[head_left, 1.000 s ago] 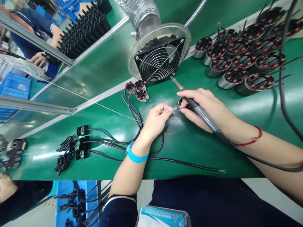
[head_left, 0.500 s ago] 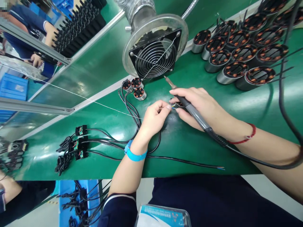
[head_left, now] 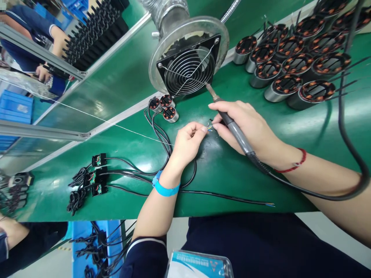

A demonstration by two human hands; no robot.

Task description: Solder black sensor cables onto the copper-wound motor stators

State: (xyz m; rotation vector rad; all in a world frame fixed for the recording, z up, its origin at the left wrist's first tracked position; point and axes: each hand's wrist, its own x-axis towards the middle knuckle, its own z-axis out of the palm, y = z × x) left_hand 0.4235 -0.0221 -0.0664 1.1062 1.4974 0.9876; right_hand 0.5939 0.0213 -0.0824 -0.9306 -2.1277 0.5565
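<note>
My left hand (head_left: 189,143) pinches the end of a black cable, and its thin coloured wires (head_left: 210,127) poke out past the fingertips. In my right hand (head_left: 243,125) is a soldering iron (head_left: 236,133), its tip pointing up and away toward the fan. The thumb and a finger of that hand come close to the wire ends; whether they touch them I cannot tell. Behind my left hand stand a few small motor stators (head_left: 169,114) with black cables. One cable (head_left: 226,197) lies along the front of the bench, its coloured wire ends bare.
A fume extractor fan (head_left: 188,73) stands at the back. Rows of larger stators (head_left: 282,88) fill the right rear. Open black boxes (head_left: 99,174) with cords lie left, and a blue bin (head_left: 79,247) is below. Co-workers are across and at left.
My right hand has risen slightly with the soldering iron, drawing its fingers back from the wires. The wire ends at my left fingertips show more clearly. My left hand has barely moved.
</note>
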